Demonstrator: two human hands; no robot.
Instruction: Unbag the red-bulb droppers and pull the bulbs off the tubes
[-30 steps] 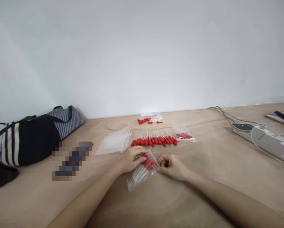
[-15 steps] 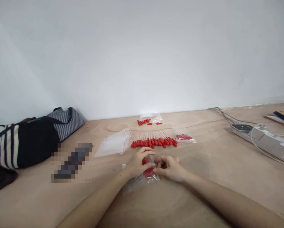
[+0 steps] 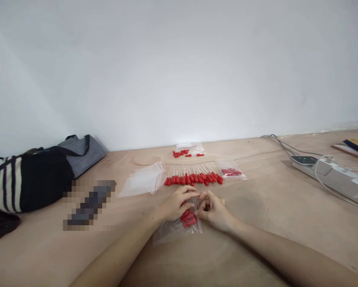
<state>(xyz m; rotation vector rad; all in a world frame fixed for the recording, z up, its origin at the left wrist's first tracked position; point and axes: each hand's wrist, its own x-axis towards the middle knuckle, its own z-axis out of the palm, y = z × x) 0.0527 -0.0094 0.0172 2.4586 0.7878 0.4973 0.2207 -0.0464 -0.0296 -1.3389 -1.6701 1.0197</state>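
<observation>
A clear zip bag (image 3: 170,235) lies low on the table in front of me, with several red-headed sticks (image 3: 188,219) inside it. My left hand (image 3: 179,203) rests over the bag's upper part, its fingers curved onto the plastic by the opening. At the bag's right edge, my right hand (image 3: 211,210) pinches the sealing strip between thumb and fingers. The fingertips of both hands nearly meet at the far corner. Just beyond them, a row of loose white sticks with red heads (image 3: 193,178) lies side by side.
Flat empty zip bags (image 3: 144,179) lie to the left of the row, and a filled bag (image 3: 232,171) to its right. More red pieces (image 3: 180,153) are near the wall. Cloth bags (image 3: 44,179) stand left; a power strip (image 3: 337,175) with cables lies right.
My right hand has shifted slightly up along the bag's edge, fingers now closer to my left fingertips. More of the red heads inside the bag show now.
</observation>
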